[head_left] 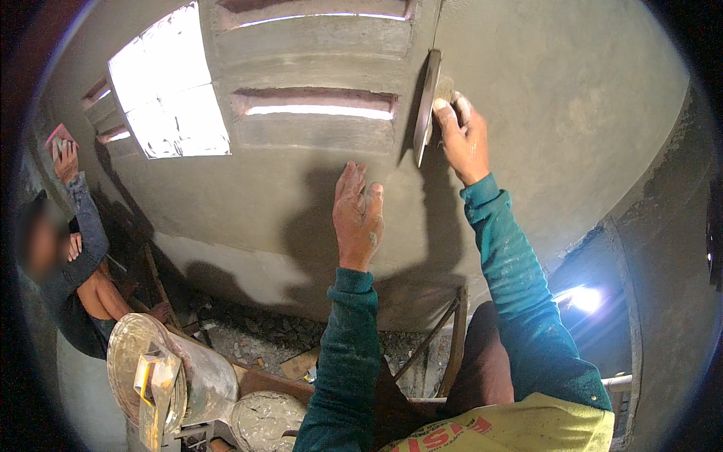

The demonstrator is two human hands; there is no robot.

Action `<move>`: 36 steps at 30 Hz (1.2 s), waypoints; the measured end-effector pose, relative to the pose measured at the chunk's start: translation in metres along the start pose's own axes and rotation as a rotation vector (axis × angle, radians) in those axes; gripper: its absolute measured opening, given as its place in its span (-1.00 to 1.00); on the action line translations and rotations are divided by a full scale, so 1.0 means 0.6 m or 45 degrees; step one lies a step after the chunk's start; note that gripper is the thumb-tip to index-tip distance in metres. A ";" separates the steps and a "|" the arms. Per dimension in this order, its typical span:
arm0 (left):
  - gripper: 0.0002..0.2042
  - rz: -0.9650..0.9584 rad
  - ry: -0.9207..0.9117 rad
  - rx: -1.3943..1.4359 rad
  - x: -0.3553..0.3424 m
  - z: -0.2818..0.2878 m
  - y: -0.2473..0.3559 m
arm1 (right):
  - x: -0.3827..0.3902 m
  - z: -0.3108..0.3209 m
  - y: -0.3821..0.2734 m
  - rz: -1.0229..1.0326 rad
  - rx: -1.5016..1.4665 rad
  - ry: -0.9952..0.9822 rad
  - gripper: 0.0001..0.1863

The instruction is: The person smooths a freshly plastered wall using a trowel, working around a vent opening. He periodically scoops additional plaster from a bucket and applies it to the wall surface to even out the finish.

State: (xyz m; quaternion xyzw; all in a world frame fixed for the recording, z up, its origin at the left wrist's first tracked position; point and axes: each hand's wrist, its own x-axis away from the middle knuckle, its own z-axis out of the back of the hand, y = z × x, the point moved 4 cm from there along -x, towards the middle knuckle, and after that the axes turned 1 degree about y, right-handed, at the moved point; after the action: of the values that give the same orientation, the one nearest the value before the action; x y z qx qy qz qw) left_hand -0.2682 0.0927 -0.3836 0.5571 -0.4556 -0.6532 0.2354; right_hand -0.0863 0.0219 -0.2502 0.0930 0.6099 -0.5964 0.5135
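My right hand (pixel 467 139) is closed around the handle of a plastering trowel (pixel 426 113). The trowel's long flat blade shows nearly edge-on, beside the end of a slot in the grey plastered wall (pixel 557 120). Whether the blade touches the plaster, I cannot tell. Lower and to the left, my left hand (pixel 358 218) is raised in front of the wall, holding nothing, its fingers stretched upward and smeared with plaster. Both arms cast shadows on the wall.
Two slots (pixel 320 109) and a bright window (pixel 169 90) pierce the wall. Lower left stand a bucket (pixel 211 380) bearing a yellow-handled trowel (pixel 154 392) and a mortar container (pixel 267 426). A co-worker (pixel 83 264) holds a pink tool (pixel 62 135). A lamp (pixel 584 299) shines at right.
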 end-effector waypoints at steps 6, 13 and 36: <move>-0.51 -0.278 0.001 -0.291 -0.009 0.010 -0.035 | -0.016 0.023 0.029 -0.006 0.086 0.050 -0.12; -0.51 -0.346 -0.001 -0.312 -0.010 0.004 -0.033 | -0.157 0.053 -0.065 0.230 -0.157 0.117 -0.32; -0.50 -0.120 0.025 -0.288 0.001 0.001 -0.006 | -0.171 0.052 -0.069 0.230 0.116 0.185 -0.25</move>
State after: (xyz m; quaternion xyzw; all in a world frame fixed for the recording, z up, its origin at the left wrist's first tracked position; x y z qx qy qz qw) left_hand -0.2684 0.0943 -0.3868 0.5541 -0.3499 -0.7054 0.2701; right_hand -0.0532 0.0361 -0.1407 0.2139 0.6069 -0.5666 0.5146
